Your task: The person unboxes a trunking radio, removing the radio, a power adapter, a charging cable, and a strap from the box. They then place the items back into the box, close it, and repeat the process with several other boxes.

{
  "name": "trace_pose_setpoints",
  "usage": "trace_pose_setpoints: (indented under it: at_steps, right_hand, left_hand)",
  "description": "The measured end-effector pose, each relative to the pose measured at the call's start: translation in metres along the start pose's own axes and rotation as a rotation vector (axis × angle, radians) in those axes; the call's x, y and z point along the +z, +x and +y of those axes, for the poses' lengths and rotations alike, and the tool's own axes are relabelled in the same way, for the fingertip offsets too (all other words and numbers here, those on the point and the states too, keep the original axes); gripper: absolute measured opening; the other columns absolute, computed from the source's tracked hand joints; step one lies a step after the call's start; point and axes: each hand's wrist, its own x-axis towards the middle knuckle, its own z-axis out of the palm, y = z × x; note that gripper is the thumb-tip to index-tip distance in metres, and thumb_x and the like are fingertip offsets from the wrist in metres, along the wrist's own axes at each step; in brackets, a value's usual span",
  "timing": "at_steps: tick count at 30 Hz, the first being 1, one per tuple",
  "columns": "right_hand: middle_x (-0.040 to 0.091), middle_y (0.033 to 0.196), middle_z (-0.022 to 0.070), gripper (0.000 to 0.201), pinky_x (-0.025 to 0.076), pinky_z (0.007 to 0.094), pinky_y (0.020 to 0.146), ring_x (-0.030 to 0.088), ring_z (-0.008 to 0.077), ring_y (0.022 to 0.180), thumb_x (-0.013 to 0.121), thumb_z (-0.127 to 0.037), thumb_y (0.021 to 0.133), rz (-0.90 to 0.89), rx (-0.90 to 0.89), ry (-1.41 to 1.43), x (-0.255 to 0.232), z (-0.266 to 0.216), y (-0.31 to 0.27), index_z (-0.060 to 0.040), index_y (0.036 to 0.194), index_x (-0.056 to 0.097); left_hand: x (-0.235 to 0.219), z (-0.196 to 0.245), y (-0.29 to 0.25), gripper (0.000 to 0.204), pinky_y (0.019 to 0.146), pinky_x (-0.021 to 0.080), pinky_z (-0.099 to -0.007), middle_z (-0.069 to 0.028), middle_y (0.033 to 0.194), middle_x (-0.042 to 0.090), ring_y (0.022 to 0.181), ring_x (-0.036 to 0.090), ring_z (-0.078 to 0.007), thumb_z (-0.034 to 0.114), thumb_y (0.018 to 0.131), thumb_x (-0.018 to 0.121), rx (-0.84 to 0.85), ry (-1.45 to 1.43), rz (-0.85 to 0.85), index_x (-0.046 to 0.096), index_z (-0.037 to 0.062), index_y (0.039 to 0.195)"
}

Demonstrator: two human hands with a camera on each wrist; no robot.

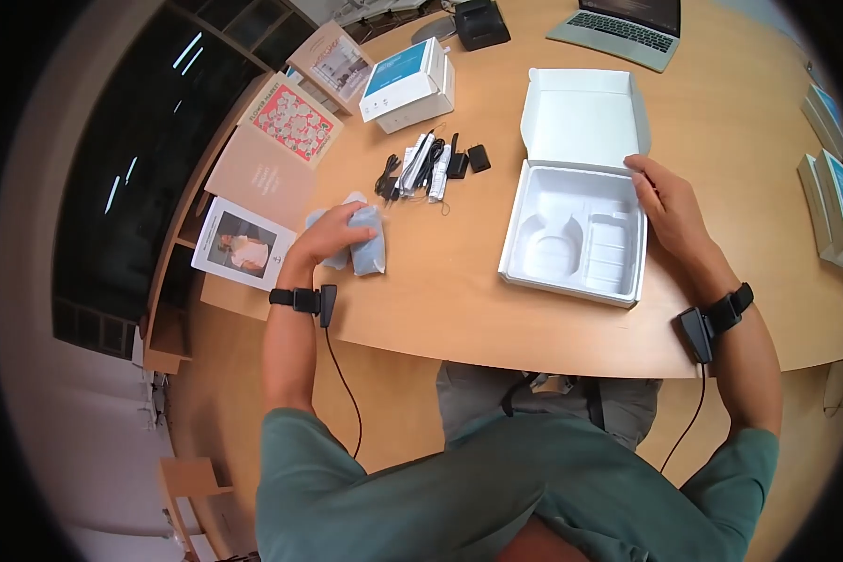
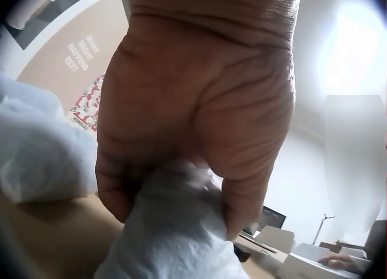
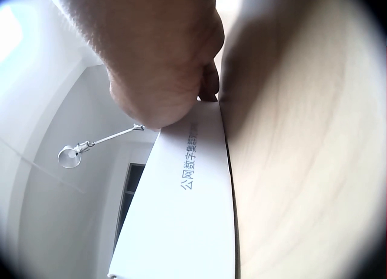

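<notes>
My left hand point(image 1: 331, 234) grips a dark grey item in a cloudy plastic bag point(image 1: 369, 251) on the left of the table, thumb on one side and fingers on the other in the left wrist view. A second bagged item point(image 2: 42, 155) lies beside it. On the right, a white box point(image 1: 639, 267) stands with its lid point(image 1: 585, 108) folded back. Its moulded white tray point(image 1: 553, 190) shows bare hollows, one rounded and one rectangular. My right hand point(image 1: 670, 201) holds the box at its back right corner; part of its fingers is hidden in the right wrist view.
Black and white cables point(image 1: 420, 169) and black adapters point(image 1: 479, 157) lie beyond my left hand. Behind them is a white and blue box point(image 1: 407, 84). Books point(image 1: 295, 117) line the left edge. A laptop point(image 1: 623, 33) stands at the back, and more boxes point(image 1: 832, 201) are at the far right.
</notes>
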Motion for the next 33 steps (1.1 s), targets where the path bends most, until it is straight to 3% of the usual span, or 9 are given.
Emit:
trace_pose_setpoints:
  at_steps: [5, 11, 17, 20, 22, 24, 25, 29, 33]
  right_hand:
    - [0.076, 0.126, 0.0251, 0.036, 0.056, 0.0399, 0.102, 0.074, 0.0358, 0.114, 0.058, -0.020, 0.113, -0.026, 0.034, 0.032, -0.001, 0.004, 0.001, 0.0019, 0.140, 0.068]
    - [0.077, 0.121, 0.0241, 0.035, 0.057, 0.0396, 0.099, 0.074, 0.0364, 0.109, 0.060, -0.021, 0.112, 0.040, -0.104, 0.000, 0.003, 0.016, 0.000, 0.0016, 0.137, 0.069]
    - [0.076, 0.118, 0.0235, 0.044, 0.058, 0.0436, 0.089, 0.074, 0.0362, 0.096, 0.064, -0.020, 0.110, 0.012, 0.051, 0.073, -0.002, -0.002, -0.001, -0.0054, 0.151, 0.059]
    - [0.076, 0.117, 0.0238, 0.064, 0.059, 0.0429, 0.092, 0.074, 0.0354, 0.098, 0.067, -0.019, 0.109, 0.029, 0.061, 0.172, -0.001, -0.002, 0.000, -0.0117, 0.167, 0.040]
    - [0.076, 0.117, 0.0232, 0.071, 0.059, 0.0421, 0.093, 0.074, 0.0342, 0.099, 0.068, -0.019, 0.108, 0.050, 0.086, 0.245, 0.000, -0.006, 0.000, -0.0123, 0.171, 0.034]
    - [0.075, 0.126, 0.0209, 0.083, 0.059, 0.0400, 0.097, 0.073, 0.0282, 0.106, 0.070, -0.017, 0.107, 0.053, 0.133, 0.335, 0.000, -0.001, 0.000, -0.0097, 0.175, 0.024]
    - [0.075, 0.126, 0.0209, 0.083, 0.059, 0.0400, 0.097, 0.073, 0.0282, 0.106, 0.070, -0.017, 0.107, 0.048, 0.131, 0.323, 0.001, 0.001, 0.000, -0.0097, 0.175, 0.024]
    - [0.072, 0.139, 0.0167, 0.085, 0.056, 0.0366, 0.103, 0.069, 0.0212, 0.114, 0.074, -0.011, 0.105, 0.013, 0.194, 0.500, 0.002, 0.010, 0.001, -0.0020, 0.174, 0.025]
    - [0.072, 0.143, 0.0147, 0.080, 0.055, 0.0358, 0.104, 0.068, 0.0196, 0.114, 0.075, -0.008, 0.104, -0.026, 0.244, 0.667, 0.003, 0.010, 0.003, -0.0005, 0.171, 0.033]
  left_hand:
    - [0.009, -0.004, 0.004, 0.058, 0.103, 0.053, -0.0360, -0.0107, 0.124, 0.073, 0.114, 0.068, -0.0213, 0.022, 0.095, 0.077, 0.087, 0.060, 0.085, 0.063, 0.0000, 0.146]
    - [0.044, 0.004, -0.012, 0.064, 0.111, 0.052, -0.0459, -0.0267, 0.141, 0.068, 0.130, 0.066, -0.0425, 0.019, 0.092, 0.081, 0.242, 0.543, 0.388, 0.059, 0.0008, 0.150]
    - [0.054, 0.036, -0.017, 0.059, 0.108, 0.054, -0.0487, -0.0264, 0.142, 0.067, 0.127, 0.066, -0.0478, 0.012, 0.093, 0.080, 0.105, 0.728, 0.411, 0.060, 0.0005, 0.147]
    - [0.067, 0.078, -0.011, 0.062, 0.105, 0.055, -0.0451, -0.0230, 0.142, 0.067, 0.130, 0.066, -0.0381, 0.014, 0.093, 0.081, 0.323, 0.613, 0.479, 0.058, 0.0010, 0.150]
    - [0.083, 0.123, 0.004, 0.061, 0.097, 0.056, -0.0374, -0.0158, 0.136, 0.071, 0.121, 0.070, -0.0257, 0.017, 0.096, 0.080, 0.243, 0.077, 0.152, 0.057, 0.0012, 0.151]
    - [0.097, 0.144, 0.033, 0.057, 0.094, 0.056, -0.0331, -0.0122, 0.133, 0.071, 0.114, 0.069, -0.0200, 0.017, 0.100, 0.076, 0.347, 0.016, 0.122, 0.057, 0.0010, 0.151]
    - [0.103, 0.153, 0.049, 0.053, 0.091, 0.055, -0.0289, -0.0086, 0.130, 0.072, 0.106, 0.068, -0.0144, 0.016, 0.103, 0.071, 0.451, -0.036, 0.084, 0.057, 0.0007, 0.152]
    - [0.126, 0.184, 0.110, 0.058, 0.084, 0.053, -0.0257, -0.0042, 0.126, 0.073, 0.098, 0.066, -0.0115, 0.024, 0.107, 0.070, 0.398, -0.422, 0.095, 0.053, -0.0007, 0.156]
    - [0.122, 0.178, 0.151, 0.063, 0.078, 0.050, -0.0228, -0.0007, 0.121, 0.073, 0.096, 0.065, -0.0054, 0.037, 0.110, 0.069, 0.267, -0.780, -0.214, 0.051, 0.0002, 0.158]
